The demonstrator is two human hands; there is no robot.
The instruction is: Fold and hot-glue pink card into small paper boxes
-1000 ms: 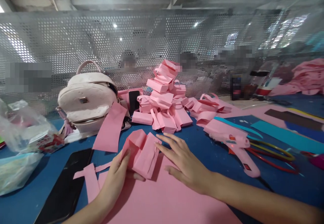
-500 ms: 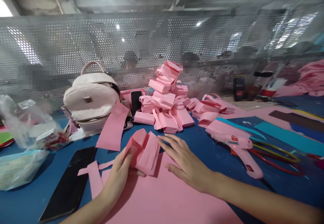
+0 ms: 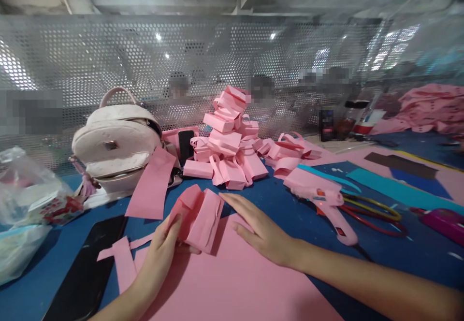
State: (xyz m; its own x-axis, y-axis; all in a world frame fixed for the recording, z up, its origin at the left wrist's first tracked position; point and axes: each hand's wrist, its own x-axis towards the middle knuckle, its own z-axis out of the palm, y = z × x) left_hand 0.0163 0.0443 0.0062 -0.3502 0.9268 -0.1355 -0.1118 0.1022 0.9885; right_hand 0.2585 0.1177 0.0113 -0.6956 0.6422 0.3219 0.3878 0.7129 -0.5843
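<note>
My left hand (image 3: pixel 163 243) grips a small pink paper bag (image 3: pixel 205 222) by its left side, thumb on the front and fingers underneath. The bag is tilted, its opening facing up. My right hand (image 3: pixel 263 231) lies beside it with fingers stretched, fingertips at the bag's right edge; whether they touch it I cannot tell. Beneath both hands spreads a large pink sheet (image 3: pixel 232 287). Narrow pink strips (image 3: pixel 123 260) lie to the left of my left hand. A pink glue gun (image 3: pixel 328 207) rests on its side to the right of my right hand.
Behind the hands rises a pile of pink paper bags (image 3: pixel 228 144). A white backpack (image 3: pixel 119 139) leans at the back left, with a pink piece (image 3: pixel 152 183) against it. A black phone (image 3: pixel 87 268) and plastic bags (image 3: pixel 21 185) are left. Blue strips (image 3: pixel 398 185) and a purple tool (image 3: pixel 444 224) lie right.
The whole view has shifted, so things appear further left. My left hand still holds the bag. The right hand's fingers look closer together, still beside the bag's right edge.
</note>
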